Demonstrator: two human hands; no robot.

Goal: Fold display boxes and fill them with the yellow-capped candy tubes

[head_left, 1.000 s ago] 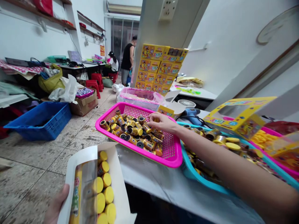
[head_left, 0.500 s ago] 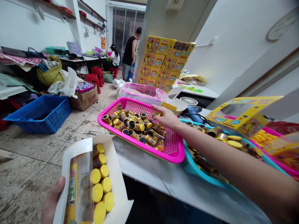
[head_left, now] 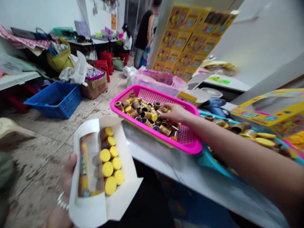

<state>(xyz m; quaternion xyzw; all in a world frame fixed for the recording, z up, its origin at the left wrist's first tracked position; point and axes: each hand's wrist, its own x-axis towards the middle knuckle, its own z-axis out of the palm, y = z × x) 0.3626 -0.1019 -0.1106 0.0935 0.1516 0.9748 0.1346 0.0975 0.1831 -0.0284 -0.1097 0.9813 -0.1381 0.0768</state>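
My left hand, with a silver bracelet at the wrist, grips an open white carton from below. Inside it lie several small jars with yellow caps, beside the carton's clear window. My right hand reaches into a pink plastic mesh basket, its fingers down among several loose jars with gold-and-yellow labels. I cannot tell whether those fingers hold a jar. Further right, under my right forearm, a teal basket holds more jars and yellow caps.
A yellow box with a window lies at the right, and stacked yellow cartons rise behind the baskets. A blue crate sits on the tiled floor. Two co-workers are at the back.
The view has tilted and swung right. My right hand has dropped from above the pink basket down among the jars. My left hand has brought the carton up and further right.
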